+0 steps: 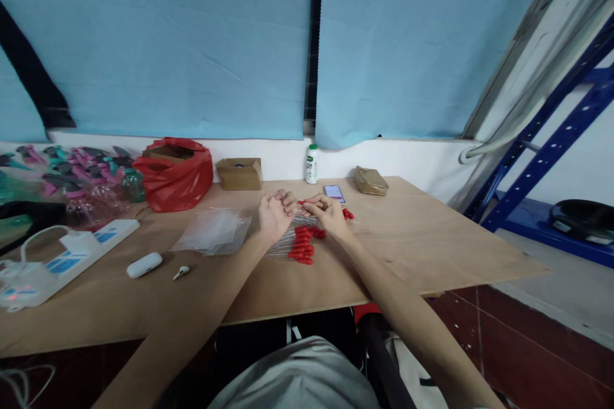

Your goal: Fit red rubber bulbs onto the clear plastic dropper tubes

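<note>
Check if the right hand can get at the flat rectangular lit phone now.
Probably yes: the phone lies just beyond the right hand with nothing seen on it, though that hand pinches a small elongated red piece.

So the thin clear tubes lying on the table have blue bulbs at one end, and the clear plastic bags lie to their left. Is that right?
Not quite: the head view shows red bulbs, not blue, on the thin clear tubes lying on the table. The clear plastic bags do lie to their left.
</note>
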A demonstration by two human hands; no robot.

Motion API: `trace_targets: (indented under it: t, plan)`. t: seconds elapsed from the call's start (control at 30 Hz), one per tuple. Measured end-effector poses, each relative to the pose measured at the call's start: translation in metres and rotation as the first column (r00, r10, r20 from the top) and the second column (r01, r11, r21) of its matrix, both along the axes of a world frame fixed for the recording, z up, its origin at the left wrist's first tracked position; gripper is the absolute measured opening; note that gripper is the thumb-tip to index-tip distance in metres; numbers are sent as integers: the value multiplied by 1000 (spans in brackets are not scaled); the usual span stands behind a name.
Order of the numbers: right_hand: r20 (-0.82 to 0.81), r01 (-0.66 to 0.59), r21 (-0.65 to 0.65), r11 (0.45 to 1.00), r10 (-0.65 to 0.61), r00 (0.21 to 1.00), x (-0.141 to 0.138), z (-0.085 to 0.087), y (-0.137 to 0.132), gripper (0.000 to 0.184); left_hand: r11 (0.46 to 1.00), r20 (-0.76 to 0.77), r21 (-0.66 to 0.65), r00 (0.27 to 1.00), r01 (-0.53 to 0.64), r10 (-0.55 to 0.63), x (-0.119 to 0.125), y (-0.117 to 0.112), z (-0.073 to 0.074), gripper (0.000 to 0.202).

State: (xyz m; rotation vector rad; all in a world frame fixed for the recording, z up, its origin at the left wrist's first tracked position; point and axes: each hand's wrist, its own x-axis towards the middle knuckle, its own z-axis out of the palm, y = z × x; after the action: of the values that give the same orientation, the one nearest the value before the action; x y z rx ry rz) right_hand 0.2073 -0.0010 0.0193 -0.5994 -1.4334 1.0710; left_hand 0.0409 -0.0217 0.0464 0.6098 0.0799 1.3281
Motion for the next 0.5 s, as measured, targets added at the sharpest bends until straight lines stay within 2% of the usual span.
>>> trace_targets:
  t: [0.27,0.5]
  plan:
    - [12,4,25,1000,-4,1000,0,1,-1,40,999,16,-31,1000,13,-12,4,-1,-2,31]
    - [37,24,92,995,-27,999,0,-2,0,36,999,-7,27,1000,18,-17,1,1,-4,30]
